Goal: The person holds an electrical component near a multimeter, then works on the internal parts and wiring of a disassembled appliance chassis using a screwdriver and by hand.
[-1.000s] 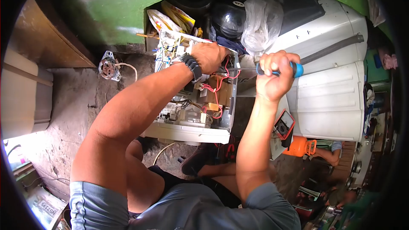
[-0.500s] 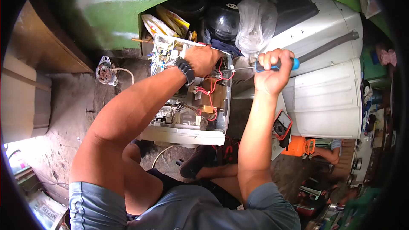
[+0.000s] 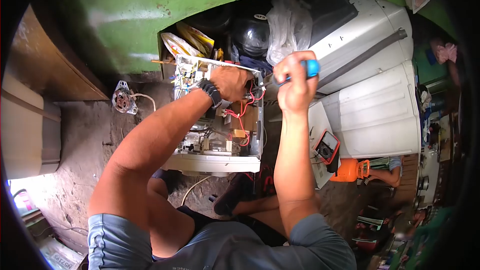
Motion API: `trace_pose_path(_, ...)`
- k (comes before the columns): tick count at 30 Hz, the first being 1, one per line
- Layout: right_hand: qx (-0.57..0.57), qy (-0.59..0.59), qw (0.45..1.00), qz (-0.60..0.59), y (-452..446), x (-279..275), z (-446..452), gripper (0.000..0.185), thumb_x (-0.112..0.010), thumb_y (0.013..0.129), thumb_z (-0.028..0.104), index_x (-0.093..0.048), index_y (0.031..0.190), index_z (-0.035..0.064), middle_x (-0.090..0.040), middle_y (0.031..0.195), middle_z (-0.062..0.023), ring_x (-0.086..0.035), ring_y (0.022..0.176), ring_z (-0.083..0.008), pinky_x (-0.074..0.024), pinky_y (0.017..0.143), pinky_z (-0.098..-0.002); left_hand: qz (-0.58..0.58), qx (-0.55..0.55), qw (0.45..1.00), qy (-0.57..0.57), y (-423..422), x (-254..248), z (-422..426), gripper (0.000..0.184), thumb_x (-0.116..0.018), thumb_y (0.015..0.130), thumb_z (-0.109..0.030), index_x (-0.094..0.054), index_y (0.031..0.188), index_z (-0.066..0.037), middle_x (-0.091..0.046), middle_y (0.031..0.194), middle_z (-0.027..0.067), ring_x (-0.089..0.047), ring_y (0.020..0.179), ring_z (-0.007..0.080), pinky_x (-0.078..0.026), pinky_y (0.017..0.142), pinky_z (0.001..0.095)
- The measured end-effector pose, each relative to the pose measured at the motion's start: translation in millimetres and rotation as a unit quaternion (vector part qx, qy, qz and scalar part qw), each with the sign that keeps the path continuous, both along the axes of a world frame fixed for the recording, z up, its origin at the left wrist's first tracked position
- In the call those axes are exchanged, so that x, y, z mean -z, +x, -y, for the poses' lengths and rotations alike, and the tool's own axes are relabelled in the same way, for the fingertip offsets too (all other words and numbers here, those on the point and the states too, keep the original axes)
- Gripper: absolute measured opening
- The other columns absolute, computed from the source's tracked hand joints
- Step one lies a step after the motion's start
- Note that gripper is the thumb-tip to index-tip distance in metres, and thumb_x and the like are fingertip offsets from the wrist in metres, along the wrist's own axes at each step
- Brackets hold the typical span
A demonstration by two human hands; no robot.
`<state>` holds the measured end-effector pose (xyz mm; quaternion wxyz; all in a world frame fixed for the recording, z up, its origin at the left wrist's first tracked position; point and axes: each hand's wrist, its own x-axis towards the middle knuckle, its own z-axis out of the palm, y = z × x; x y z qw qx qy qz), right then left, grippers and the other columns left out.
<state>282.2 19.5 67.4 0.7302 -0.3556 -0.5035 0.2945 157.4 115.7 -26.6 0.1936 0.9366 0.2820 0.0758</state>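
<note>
My right hand (image 3: 295,82) is wrapped round the blue handle of a screwdriver (image 3: 312,68). Its shaft points left into an opened appliance (image 3: 220,164), which looks like a microwave oven with its cover off. At the upper part of the casing, my left hand (image 3: 231,83) reaches in with curled fingers, close to the screwdriver's tip. What those fingers grip is hidden under the hand. Red wires (image 3: 242,112) run beside the hand, over a brown transformer-like block (image 3: 237,122). A wired circuit board (image 3: 186,75) lies left of my left hand.
A small motor (image 3: 123,98) with a cable lies on the floor at left. At right are a multimeter (image 3: 327,146) with a red frame, an orange canister (image 3: 348,170) and large white panels (image 3: 372,112). Behind the appliance sit a black helmet (image 3: 251,37) and a plastic bag (image 3: 287,27).
My right hand has moved left and tilted, bringing the screwdriver handle closer to the appliance. My left hand stays inside the casing. The whole view has shifted slightly.
</note>
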Motion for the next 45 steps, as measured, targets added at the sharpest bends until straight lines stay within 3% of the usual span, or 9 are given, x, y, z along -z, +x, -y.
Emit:
trace_pose_path(4, 0.020, 0.057, 0.976, 0.209, -13.5, -29.3, 10.3, 0.019, -0.074, 0.092, 0.006, -0.055, 0.089, 0.0062, -0.060, 0.074, -0.0019, -0.053, 0.059, -0.0067, -0.0425, 0.053, -0.0237, 0.017, -0.024, 0.999, -0.022, -1.4, -0.7, -0.3, 0.040, -0.070, 0.088, -0.035, -0.068, 0.123, -0.016, -0.074, 0.107, 0.0171, -0.071, 0.103, 0.0375, -0.055, 0.090, 0.0504)
trace_pose_path(10, -0.009, 0.042, 0.997, 0.056, 0.9, -64.9, 24.7, 0.016, -0.066, 0.097, 0.009, -0.051, 0.094, 0.0061, -0.054, 0.071, -0.0047, -0.047, 0.056, -0.0122, -0.0401, 0.054, -0.0285, 0.014, -0.055, 0.998, 0.005, 7.6, 6.5, -0.9, 0.028, -0.071, 0.089, -0.031, -0.073, 0.112, -0.015, -0.075, 0.099, 0.0183, -0.074, 0.096, 0.0357, -0.057, 0.082, 0.0489)
trace_pose_path(20, 0.109, -0.066, 0.987, 0.094, 20.3, -56.8, 17.2, 0.016, -0.069, 0.097, 0.010, -0.055, 0.090, 0.0055, -0.055, 0.067, -0.0020, -0.047, 0.054, -0.0091, -0.0401, 0.056, -0.0267, 0.039, -0.041, 0.998, 0.009, 4.6, -0.2, 5.8, 0.016, -0.071, 0.085, -0.020, -0.079, 0.097, -0.013, -0.077, 0.098, 0.0168, -0.075, 0.097, 0.0332, -0.057, 0.085, 0.0450)
trace_pose_path(22, 0.121, -0.322, 0.910, 0.231, 28.7, -44.2, 8.5, 0.020, -0.076, 0.089, 0.015, -0.061, 0.091, 0.0021, -0.062, 0.071, -0.0067, -0.058, 0.060, -0.0169, -0.0477, 0.062, -0.0308, 0.023, -0.068, 0.997, 0.003, 7.6, 3.4, 5.3, 0.018, -0.074, 0.083, -0.021, -0.079, 0.096, -0.011, -0.077, 0.097, 0.0176, -0.075, 0.097, 0.0341, -0.058, 0.087, 0.0456)
trace_pose_path(24, 0.096, -0.335, 0.807, 0.478, 40.7, 11.0, -6.6, 0.031, -0.081, 0.080, 0.020, -0.069, 0.099, -0.0016, -0.070, 0.087, -0.0155, -0.070, 0.080, -0.0301, -0.0549, 0.077, -0.0391, 0.057, -0.072, 0.996, -0.001, 6.2, 5.9, 3.2, 0.019, -0.074, 0.083, -0.022, -0.078, 0.096, -0.008, -0.076, 0.097, 0.0191, -0.075, 0.095, 0.0364, -0.058, 0.087, 0.0461)
trace_pose_path(26, 0.120, -0.234, 0.748, 0.610, 37.8, 50.6, -7.0, 0.042, -0.082, 0.076, 0.024, -0.071, 0.107, -0.0021, -0.069, 0.104, -0.0204, -0.068, 0.102, -0.0403, -0.0543, 0.091, -0.0455, 0.102, -0.045, 0.994, -0.017, 0.3, 3.6, -1.9, 0.021, -0.073, 0.083, -0.022, -0.078, 0.095, -0.006, -0.076, 0.097, 0.0213, -0.074, 0.095, 0.0385, -0.058, 0.086, 0.0460)
trace_pose_path(27, 0.127, -0.270, 0.728, 0.617, 29.3, 52.4, -9.4, 0.043, -0.081, 0.078, 0.020, -0.072, 0.115, 0.0004, -0.065, 0.116, -0.0195, -0.067, 0.107, -0.0398, -0.0549, 0.092, -0.0474, 0.097, -0.055, 0.994, -0.009, 0.1, 1.4, -1.3, 0.023, -0.073, 0.083, -0.024, -0.077, 0.096, -0.004, -0.075, 0.097, 0.0226, -0.074, 0.095, 0.0390, -0.058, 0.086, 0.0462)
trace_pose_path(31, 0.146, -0.327, 0.655, 0.665, 14.3, 39.8, -12.2, 0.044, -0.081, 0.078, 0.019, -0.071, 0.117, 0.0003, -0.063, 0.124, -0.0176, -0.066, 0.109, -0.0378, -0.0539, 0.092, -0.0455, 0.070, -0.067, 0.995, -0.025, 0.8, 2.1, -2.9, 0.027, -0.073, 0.083, -0.026, -0.076, 0.097, -0.003, -0.075, 0.099, 0.0236, -0.074, 0.097, 0.0387, -0.059, 0.086, 0.0478)
trace_pose_path(45, 0.176, -0.280, 0.679, 0.656, 3.5, 54.5, -2.9, 0.032, -0.080, 0.079, 0.014, -0.071, 0.108, 0.0029, -0.070, 0.098, -0.0211, -0.068, 0.095, -0.0418, -0.0534, 0.082, -0.0478, 0.040, -0.051, 0.997, -0.036, -8.1, -12.4, -0.9, 0.027, -0.074, 0.084, -0.026, -0.077, 0.105, -0.008, -0.076, 0.106, 0.0187, -0.072, 0.105, 0.0344, -0.057, 0.091, 0.0443)
